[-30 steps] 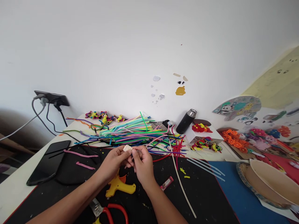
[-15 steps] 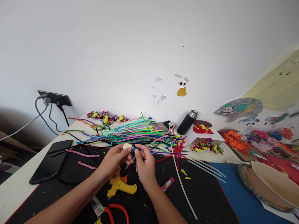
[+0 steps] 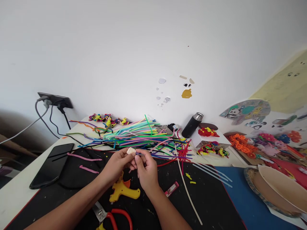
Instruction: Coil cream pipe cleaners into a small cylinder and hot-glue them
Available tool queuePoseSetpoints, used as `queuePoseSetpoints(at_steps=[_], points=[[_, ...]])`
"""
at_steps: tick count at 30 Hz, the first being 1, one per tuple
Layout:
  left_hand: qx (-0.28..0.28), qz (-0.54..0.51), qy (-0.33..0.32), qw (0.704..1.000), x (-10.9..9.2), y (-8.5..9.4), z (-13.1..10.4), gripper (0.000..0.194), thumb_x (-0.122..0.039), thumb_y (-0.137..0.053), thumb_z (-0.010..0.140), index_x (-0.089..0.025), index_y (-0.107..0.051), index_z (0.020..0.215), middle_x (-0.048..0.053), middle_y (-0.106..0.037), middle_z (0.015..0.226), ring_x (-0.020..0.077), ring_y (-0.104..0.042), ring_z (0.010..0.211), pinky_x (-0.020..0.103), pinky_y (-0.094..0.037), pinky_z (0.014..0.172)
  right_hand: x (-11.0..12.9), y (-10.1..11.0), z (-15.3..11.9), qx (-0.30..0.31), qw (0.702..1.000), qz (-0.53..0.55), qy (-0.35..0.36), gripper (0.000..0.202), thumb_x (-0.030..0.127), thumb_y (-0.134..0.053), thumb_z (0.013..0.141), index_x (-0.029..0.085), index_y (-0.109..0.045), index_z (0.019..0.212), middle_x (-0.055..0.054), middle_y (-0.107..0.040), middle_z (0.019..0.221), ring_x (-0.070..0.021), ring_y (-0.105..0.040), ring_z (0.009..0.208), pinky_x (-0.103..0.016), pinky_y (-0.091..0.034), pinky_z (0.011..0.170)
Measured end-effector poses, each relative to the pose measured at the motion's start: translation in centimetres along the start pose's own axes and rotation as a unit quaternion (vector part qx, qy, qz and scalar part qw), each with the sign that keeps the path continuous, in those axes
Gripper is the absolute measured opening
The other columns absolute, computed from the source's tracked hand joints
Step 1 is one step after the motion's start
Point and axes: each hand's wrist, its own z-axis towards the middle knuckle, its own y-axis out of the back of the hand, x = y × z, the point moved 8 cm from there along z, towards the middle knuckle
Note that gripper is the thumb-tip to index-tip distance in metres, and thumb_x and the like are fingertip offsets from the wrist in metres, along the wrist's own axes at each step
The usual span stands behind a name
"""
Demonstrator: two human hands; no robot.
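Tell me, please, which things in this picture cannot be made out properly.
- Head view: the grip of the left hand on the small cream piece; fingers cover its lower part.
- Head view: what the right hand pinches; its own fingers hide most of it.
- Head view: the scissors; the bottom edge cuts off the handles.
- Head view: the lettering on the pink-and-white packet; too small.

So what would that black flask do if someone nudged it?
The black flask would probably tip fairly easily, being tall and narrow. Once down, its round body would likely roll, unless the white box beside it got in the way. Its smooth sides might be slippery.
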Motion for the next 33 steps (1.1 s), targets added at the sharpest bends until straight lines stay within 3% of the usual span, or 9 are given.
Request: queuePoseSetpoints(at_steps=[13,33], points=[[0.002,0.036,-0.008,0.999,-0.2,-0.2,-0.2,0.041,-0.050,-0.091,0.069,-0.017,-0.070,0.078,0.003,-0.071,0.064,0.0165,-0.066,0.055,0.025,-0.054,0.057,-0.2,-0.7,0.1,-0.004,0.994,0.105,-0.026,0.037,0.058,-0.066,0.095,0.021,-0.065,0.099,0.003,-0.060,0.064,-0.0103,-0.046,0.044,-0.019,-0.034,0.037],[0.020,0.032,-0.013,0.999,0.4,-0.1,-0.1,0.032,-0.043,-0.090,0.074,-0.017,-0.070,0.076,0.000,-0.069,0.063,0.0144,-0.066,0.052,0.021,-0.053,0.054,-0.9,-1.2,0.1,0.000,0.990,0.139,-0.033,0.039,0.061,-0.065,0.095,0.022,-0.061,0.097,0.006,-0.055,0.061,-0.0088,-0.044,0.044,-0.017,-0.033,0.036]])
